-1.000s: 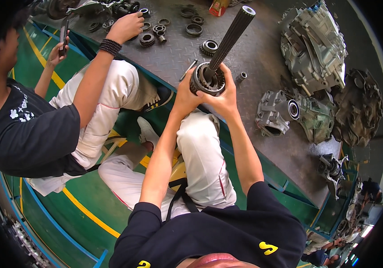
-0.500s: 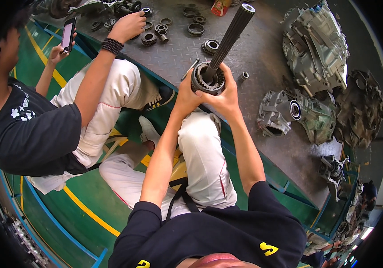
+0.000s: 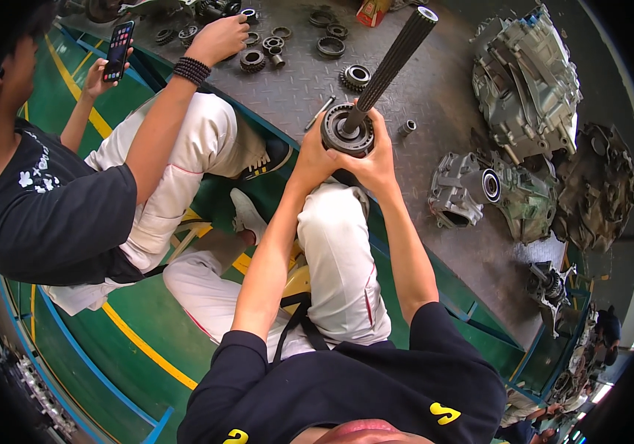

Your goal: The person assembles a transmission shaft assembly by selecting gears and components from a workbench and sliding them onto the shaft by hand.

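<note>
Both my hands cup a round toothed gear assembly (image 3: 348, 140) at the near edge of the metal bench. A long splined shaft (image 3: 395, 70) stands up out of its middle, leaning to the far right. My left hand (image 3: 311, 159) wraps the assembly's left side. On the right, my right hand (image 3: 374, 159) grips it with the thumb across the near rim. A pale inner ring circles the shaft's foot. The assembly's underside is hidden by my hands. Just beyond my left hand lies a thin metal rod (image 3: 320, 112), and a small metal sleeve (image 3: 407, 127) sits right of my right hand.
Several loose gears and rings (image 3: 330, 46) lie on the bench (image 3: 465, 255). A large gearbox housing (image 3: 528, 85) and smaller castings (image 3: 454, 189) stand at the right. At the left a co-worker holds a phone (image 3: 118, 52), their other hand (image 3: 217, 38) over the parts.
The shaft and gear assembly have shifted slightly right in view with my hands around them. A pale inner ring now shows around the shaft's foot. The co-worker's phone screen has changed.
</note>
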Demonstrator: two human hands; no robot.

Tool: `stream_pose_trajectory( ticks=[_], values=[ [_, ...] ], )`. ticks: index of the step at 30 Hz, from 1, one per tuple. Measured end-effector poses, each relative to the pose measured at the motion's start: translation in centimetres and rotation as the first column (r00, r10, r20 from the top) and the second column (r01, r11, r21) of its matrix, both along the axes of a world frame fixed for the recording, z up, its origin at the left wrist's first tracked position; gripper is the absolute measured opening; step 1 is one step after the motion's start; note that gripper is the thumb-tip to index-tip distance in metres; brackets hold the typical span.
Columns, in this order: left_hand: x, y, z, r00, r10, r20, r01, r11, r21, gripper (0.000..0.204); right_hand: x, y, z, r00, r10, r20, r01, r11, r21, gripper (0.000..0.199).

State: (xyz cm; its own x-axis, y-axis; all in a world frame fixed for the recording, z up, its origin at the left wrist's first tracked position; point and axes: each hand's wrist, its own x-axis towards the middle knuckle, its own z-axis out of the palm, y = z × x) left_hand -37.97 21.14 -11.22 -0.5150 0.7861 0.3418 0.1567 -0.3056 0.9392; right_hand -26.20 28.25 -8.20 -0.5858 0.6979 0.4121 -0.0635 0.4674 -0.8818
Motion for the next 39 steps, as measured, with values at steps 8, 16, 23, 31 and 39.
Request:
stream_pose_trajectory(
  ticks=[8, 16, 23, 31, 39],
  values=[
    [-0.5, 0.1, -0.6, 0.995, -0.083, -0.054, 0.086, 0.995, 0.053, 0.065, 0.4, 0.2, -0.7, 0.999, 0.019, 0.036, -0.018, 0.999, -0.036, 0.099],
    [-0.5, 0.4, -1.7, 0.992, -0.116, 0.045, 0.113, 0.992, 0.064, 0.072, 0.4, 0.4, -0.9, 0.998, 0.06, -0.027, -0.058, 0.998, 0.039, 0.084],
    [-0.3, 0.2, -0.8, 0.99, -0.121, 0.07, 0.12, 0.993, 0.02, 0.078, 0.4, -0.4, 0.1, 0.998, 0.052, -0.02, -0.053, 0.998, -0.021, 0.064],
    [-0.8, 0.3, -1.0, 0.993, -0.114, 0.03, 0.114, 0.993, 0.028, 0.078, 0.9, -0.4, 0.8, 0.996, 0.069, 0.048, -0.068, 0.997, -0.039, 0.071],
    [-1.0, -0.4, 0.3, 0.989, -0.147, -0.026, 0.146, 0.989, -0.031, 0.078, 1.2, 3.0, 0.8, 0.979, -0.029, -0.201, -0.011, 0.981, -0.194, 0.051]
  ],
)
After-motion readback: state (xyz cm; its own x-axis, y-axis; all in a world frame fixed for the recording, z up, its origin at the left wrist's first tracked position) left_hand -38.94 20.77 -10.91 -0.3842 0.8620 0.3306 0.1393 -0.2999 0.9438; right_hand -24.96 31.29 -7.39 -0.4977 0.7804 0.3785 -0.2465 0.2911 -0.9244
